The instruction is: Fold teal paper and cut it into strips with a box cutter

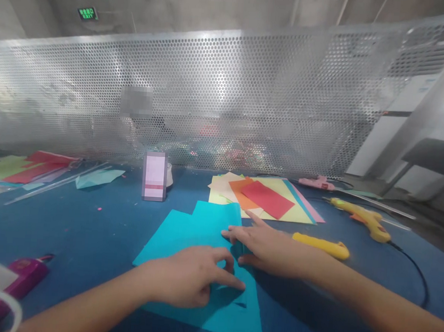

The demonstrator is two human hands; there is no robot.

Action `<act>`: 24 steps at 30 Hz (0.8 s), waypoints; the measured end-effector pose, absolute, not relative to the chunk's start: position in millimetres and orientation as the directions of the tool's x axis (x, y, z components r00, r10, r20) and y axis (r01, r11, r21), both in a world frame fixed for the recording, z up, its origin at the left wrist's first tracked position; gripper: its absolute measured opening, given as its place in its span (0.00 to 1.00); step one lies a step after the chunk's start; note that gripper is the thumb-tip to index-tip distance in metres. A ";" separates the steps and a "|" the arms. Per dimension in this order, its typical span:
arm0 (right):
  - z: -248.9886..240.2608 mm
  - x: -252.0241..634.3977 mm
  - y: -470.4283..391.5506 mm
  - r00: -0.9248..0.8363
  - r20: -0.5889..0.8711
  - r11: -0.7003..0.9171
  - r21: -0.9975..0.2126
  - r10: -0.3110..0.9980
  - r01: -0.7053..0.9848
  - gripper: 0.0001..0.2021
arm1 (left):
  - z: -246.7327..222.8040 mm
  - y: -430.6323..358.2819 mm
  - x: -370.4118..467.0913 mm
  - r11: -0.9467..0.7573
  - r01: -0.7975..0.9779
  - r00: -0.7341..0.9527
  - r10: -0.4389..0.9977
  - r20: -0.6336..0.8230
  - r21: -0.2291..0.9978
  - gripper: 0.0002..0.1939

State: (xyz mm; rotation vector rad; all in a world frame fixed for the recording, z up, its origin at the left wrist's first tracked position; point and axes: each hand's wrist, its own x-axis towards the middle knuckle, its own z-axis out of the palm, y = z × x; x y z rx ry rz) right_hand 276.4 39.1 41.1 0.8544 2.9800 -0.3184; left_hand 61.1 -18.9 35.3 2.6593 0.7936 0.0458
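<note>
A bright blue sheet of paper [172, 233] lies on the dark blue table, with a notch at its upper edge and its right side partly folded up. My left hand [196, 277] rests over the middle of it, index finger stretched toward the right edge and other fingers curled. Against the upper right edge lies my right hand [257, 241], its fingers spread and touching the paper. Just behind my right wrist is a yellow handle-shaped tool [320, 245], partly covered by the forearm.
Coloured sheets [268, 199] are stacked behind the blue paper. A yellow glue gun [365, 220] with a black cord and a pink glue gun [316, 183] lie at right. A phone [155, 177] stands upright; a magenta power strip [25, 279] is at left. A perforated metal panel [218, 100] borders the back.
</note>
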 end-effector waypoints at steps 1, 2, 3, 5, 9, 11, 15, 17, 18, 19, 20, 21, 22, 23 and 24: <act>41.8 274.7 41.6 -0.848 -0.074 0.832 -0.166 0.524 0.529 0.22 | 34.6 -18.2 60.9 -0.781 0.521 0.844 0.532 -0.071 0.344 0.33; 42.3 273.1 44.8 -0.845 -0.069 0.834 -0.142 0.530 0.534 0.20 | 33.9 -17.8 60.7 -0.783 0.522 0.844 0.531 -0.072 0.338 0.33; 42.7 271.8 49.0 -0.840 -0.067 0.832 -0.118 0.538 0.542 0.18 | 33.3 -17.7 60.5 -0.784 0.522 0.844 0.531 -0.073 0.338 0.33; 43.5 270.4 59.8 -0.826 -0.069 0.822 -0.080 0.560 0.564 0.14 | 32.6 -17.9 60.1 -0.780 0.520 0.845 0.530 -0.073 0.348 0.32; 47.2 271.7 87.7 -0.809 -0.095 0.808 -0.063 0.580 0.586 0.11 | 32.9 -18.2 58.7 -0.758 0.537 0.834 0.542 -0.099 0.371 0.32; 50.5 272.7 100.7 -0.806 -0.118 0.806 -0.057 0.580 0.589 0.10 | 33.0 -17.8 57.7 -0.745 0.550 0.827 0.550 -0.121 0.377 0.31; 58.5 272.3 114.7 -0.811 -0.201 0.819 -0.065 0.549 0.571 0.11 | 32.9 -16.8 56.4 -0.738 0.553 0.824 0.552 -0.128 0.387 0.31; 60.2 270.5 114.9 -0.817 -0.220 0.827 -0.068 0.533 0.558 0.12 | 33.5 -16.7 56.9 -0.734 0.558 0.822 0.554 -0.134 0.387 0.32; 59.9 269.3 114.0 -0.820 -0.218 0.830 -0.064 0.530 0.554 0.13 | 34.0 -16.7 57.3 -0.733 0.560 0.821 0.555 -0.137 0.387 0.32; 58.8 268.0 112.9 -0.821 -0.210 0.832 -0.057 0.531 0.552 0.14 | 34.5 -16.8 57.7 -0.730 0.564 0.818 0.557 -0.142 0.387 0.32; 57.2 266.7 112.0 -0.822 -0.201 0.832 -0.049 0.533 0.552 0.15 | 35.0 -16.8 58.2 -0.727 0.568 0.816 0.560 -0.146 0.386 0.32; 55.3 265.5 111.5 -0.822 -0.194 0.832 -0.041 0.536 0.553 0.15 | 35.3 -16.8 58.6 -0.724 0.572 0.813 0.563 -0.148 0.385 0.32; 53.3 264.3 111.8 -0.820 -0.188 0.831 -0.032 0.540 0.555 0.15 | 35.5 -16.8 58.9 -0.723 0.573 0.812 0.563 -0.150 0.385 0.32; 51.6 263.4 113.0 -0.816 -0.184 0.827 -0.022 0.548 0.561 0.15 | 35.6 -16.7 59.0 -0.724 0.573 0.813 0.563 -0.151 0.384 0.32; 50.3 262.5 115.0 -0.809 -0.178 0.821 -0.009 0.560 0.570 0.14 | 35.6 -16.7 59.1 -0.725 0.572 0.813 0.562 -0.152 0.383 0.33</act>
